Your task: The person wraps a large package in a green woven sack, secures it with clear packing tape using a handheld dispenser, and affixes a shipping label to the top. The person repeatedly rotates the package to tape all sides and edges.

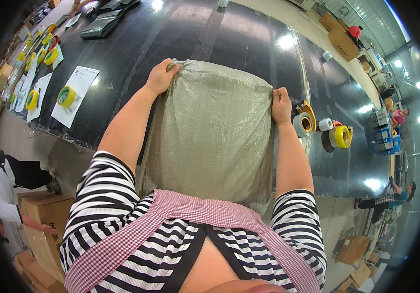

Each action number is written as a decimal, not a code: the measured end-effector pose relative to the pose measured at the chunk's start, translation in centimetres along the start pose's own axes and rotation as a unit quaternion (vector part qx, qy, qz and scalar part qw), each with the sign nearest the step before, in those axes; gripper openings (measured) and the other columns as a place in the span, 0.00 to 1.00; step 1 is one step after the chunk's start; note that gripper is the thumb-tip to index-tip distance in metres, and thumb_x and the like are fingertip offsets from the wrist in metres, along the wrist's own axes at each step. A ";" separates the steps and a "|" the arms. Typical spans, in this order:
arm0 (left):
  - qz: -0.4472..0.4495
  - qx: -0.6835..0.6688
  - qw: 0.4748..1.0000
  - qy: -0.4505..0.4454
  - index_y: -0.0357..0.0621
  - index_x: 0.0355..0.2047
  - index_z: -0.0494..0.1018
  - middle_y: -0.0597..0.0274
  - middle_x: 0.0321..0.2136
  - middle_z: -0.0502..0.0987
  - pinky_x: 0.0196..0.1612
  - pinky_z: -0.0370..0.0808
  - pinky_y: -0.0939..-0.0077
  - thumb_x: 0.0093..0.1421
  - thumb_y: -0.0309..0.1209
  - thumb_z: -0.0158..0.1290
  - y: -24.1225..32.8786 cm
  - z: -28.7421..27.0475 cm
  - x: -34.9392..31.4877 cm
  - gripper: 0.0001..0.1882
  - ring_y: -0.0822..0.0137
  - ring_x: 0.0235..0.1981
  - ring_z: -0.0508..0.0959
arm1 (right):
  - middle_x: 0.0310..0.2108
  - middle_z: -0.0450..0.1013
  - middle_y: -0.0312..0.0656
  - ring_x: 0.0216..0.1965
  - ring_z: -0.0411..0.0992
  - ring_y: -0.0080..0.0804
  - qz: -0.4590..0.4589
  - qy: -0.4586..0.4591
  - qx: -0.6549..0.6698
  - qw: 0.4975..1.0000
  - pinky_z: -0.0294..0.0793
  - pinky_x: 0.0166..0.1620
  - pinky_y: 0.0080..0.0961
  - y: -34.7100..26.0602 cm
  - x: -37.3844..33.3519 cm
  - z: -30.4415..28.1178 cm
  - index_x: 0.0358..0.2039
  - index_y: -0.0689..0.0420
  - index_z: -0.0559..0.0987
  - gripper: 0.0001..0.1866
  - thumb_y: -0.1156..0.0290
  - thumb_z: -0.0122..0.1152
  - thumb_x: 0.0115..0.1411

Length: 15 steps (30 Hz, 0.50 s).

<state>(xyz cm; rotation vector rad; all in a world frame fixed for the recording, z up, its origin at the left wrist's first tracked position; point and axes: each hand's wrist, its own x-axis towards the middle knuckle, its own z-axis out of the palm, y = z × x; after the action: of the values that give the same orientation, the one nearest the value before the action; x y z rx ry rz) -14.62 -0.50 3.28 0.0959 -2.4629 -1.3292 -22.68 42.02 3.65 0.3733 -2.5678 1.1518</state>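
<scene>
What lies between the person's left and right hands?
In the head view, a grey-green woven sack spans the stretch; the left hand and right hand each grip an upper corner.

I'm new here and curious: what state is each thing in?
Sack: spread out, wrinkled
Left hand: gripping the sack's upper left corner
Right hand: gripping its upper right corner
White sheet: flat, under a yellow tape roll
Orange tape dispenser: loaded

Sack: between left hand and right hand, across the table's near edge
Paper sheet: left of the sack, tape roll on it
Tape dispensers: right of the right hand (small roll between them)
Folded pile: table's far left
</scene>
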 end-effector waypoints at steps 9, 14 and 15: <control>-0.109 0.041 0.993 -0.019 0.37 0.31 0.70 0.55 0.24 0.72 0.36 0.67 0.64 0.66 0.41 0.53 -1.8 0.6 3.6 0.17 0.62 0.29 0.71 | 0.24 0.68 0.46 0.27 0.65 0.37 0.134 -0.017 0.162 0.978 0.67 0.35 0.35 4.9 3.5 3.0 0.27 0.62 0.70 0.17 0.62 0.58 0.66; -0.078 0.086 0.991 0.060 0.36 0.33 0.74 0.44 0.33 0.79 0.42 0.71 0.57 0.62 0.44 0.55 -2.0 3.0 2.1 0.19 0.45 0.39 0.78 | 0.23 0.68 0.45 0.25 0.64 0.36 0.022 0.117 -0.001 0.993 0.65 0.32 0.33 5.8 2.1 5.0 0.21 0.61 0.67 0.20 0.63 0.66 0.59; -0.057 0.128 0.988 0.066 0.36 0.34 0.74 0.43 0.35 0.79 0.44 0.72 0.55 0.62 0.44 0.55 -1.9 3.6 2.1 0.19 0.42 0.40 0.77 | 0.21 0.68 0.45 0.24 0.64 0.36 -0.059 0.196 -0.040 0.978 0.64 0.31 0.33 6.6 1.8 5.8 0.20 0.61 0.67 0.20 0.64 0.66 0.58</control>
<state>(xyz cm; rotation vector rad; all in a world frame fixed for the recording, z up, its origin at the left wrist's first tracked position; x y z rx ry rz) -17.94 0.84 0.43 0.3795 -2.5313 -1.0066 -27.59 41.70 -3.86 0.2470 -2.2082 0.9667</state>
